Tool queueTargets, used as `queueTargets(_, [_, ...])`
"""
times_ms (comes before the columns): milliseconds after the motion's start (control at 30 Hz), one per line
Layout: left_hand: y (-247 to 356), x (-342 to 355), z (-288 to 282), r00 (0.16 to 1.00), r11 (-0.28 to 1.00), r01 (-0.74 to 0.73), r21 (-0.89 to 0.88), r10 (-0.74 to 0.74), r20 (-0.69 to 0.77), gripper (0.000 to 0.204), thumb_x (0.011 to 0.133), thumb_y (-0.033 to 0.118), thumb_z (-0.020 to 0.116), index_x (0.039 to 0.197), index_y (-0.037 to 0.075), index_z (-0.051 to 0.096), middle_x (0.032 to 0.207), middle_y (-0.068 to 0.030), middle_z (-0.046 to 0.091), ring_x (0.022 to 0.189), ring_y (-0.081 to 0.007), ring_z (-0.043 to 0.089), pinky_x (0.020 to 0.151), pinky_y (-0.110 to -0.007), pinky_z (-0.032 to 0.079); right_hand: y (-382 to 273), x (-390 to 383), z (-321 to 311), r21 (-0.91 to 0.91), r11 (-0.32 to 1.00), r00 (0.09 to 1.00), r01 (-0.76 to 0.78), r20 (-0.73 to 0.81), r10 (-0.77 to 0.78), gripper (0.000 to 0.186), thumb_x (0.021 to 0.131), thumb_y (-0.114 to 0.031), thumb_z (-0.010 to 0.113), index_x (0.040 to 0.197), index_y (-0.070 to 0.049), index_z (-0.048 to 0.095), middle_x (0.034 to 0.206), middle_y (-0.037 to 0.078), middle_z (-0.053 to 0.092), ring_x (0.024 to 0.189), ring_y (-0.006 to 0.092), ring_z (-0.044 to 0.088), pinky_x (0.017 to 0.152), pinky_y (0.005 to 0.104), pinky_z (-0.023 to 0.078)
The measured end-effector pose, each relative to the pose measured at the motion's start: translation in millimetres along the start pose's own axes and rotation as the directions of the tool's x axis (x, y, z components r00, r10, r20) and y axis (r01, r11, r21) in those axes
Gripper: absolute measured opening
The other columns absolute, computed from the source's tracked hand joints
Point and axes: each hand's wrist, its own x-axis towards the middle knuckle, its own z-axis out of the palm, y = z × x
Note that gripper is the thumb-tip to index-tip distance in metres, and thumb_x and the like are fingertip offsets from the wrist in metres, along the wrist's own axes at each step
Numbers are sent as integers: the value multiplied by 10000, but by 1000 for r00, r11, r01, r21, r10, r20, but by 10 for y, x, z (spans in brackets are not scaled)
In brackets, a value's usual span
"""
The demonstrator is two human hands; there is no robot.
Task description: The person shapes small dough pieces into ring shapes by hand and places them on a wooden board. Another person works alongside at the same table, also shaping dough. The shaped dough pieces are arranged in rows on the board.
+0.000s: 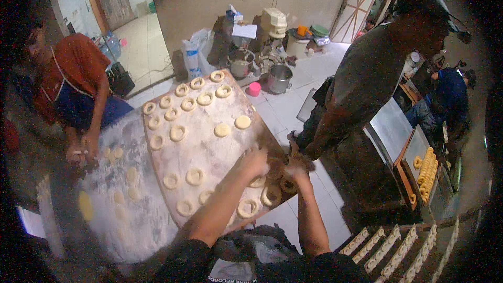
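My left hand (254, 164) reaches over the right part of a floured wooden board (209, 141). My right hand (297, 172) is beside it, at the board's right edge. The fingers of both hands are blurred and in shadow, so I cannot make out what lies between them. Ring-shaped pieces of dough rest on the board, among them one ring (247, 208) below my left hand and another (271, 196) between my forearms. Two flat dough discs (242, 122) without holes lie farther up. My left forearm covers part of the near rows.
Left of the board, a person in an orange top (84, 68) handles dough at a floured table (131, 215). Another person in grey (361, 73) stands close on my right. Golden rings (428, 175) are stacked beyond. Rows of dough rings (390, 251) lie at lower right. A metal pot (280, 78) stands behind.
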Motion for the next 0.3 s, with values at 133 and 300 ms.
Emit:
queueTargets(133, [20,-17,-158,999,994,-38,-106,40,17,385,845,69,578,1217,1,511,1161,-308,595,1071,-462,605,928,-535,495,-563,-227,-233,-283,946,981,-157,65,182,1015,788,-684,637,1494,-81,228,1248,318,563,1126,485,575,949,524,467])
queueTargets(300, [25,-191,-312,989,994,-94,-62,86,-124,399,831,56,601,1216,10,513,1085,-272,645,996,-449,644,870,-542,527,-1093,-274,-450,-416,903,966,-105,172,192,945,825,-678,596,1496,-115,244,1222,314,579,1095,481,596,939,547,474])
